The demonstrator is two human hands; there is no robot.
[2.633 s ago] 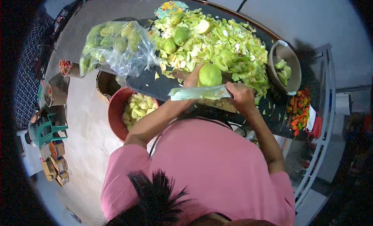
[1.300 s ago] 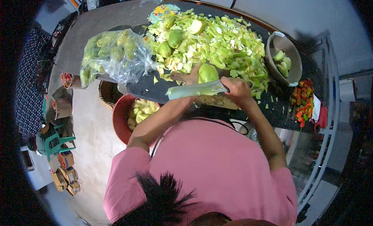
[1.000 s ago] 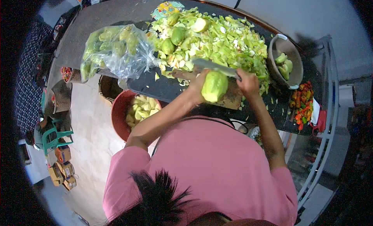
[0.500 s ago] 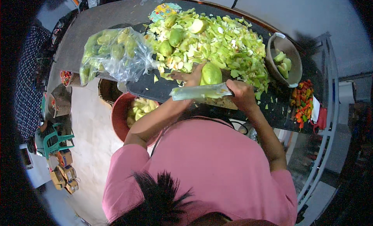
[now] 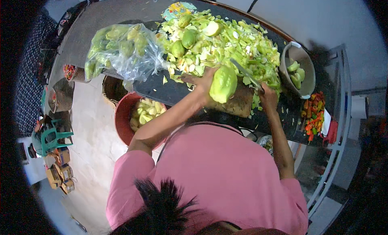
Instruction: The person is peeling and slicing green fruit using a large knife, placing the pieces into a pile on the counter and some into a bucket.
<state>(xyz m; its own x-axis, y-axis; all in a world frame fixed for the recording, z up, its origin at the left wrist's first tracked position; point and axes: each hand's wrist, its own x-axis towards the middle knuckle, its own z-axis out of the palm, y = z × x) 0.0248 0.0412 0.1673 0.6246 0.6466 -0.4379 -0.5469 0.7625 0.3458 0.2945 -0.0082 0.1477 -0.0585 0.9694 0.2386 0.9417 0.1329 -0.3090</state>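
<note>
My left hand grips a light green, rounded chayote above the wooden chopping board, its lower end pale and partly pared. A knife is in my right hand, its blade pointing up and left, just right of the chayote and apart from it. Beyond both hands spreads a wide heap of green and white peelings. On that heap lie two unpeeled chayotes and a pale, cut one.
A clear plastic bag of green chayotes lies on the dark table's left part. Below the edge stands a red tub holding pale pieces. At right are a basket with green pieces and a pile of red and orange peppers.
The knife has swung from lying across the chayote's near side to its right, blade now pointing away. My left hand has tilted and raised the chayote, uncovering more of the board.
</note>
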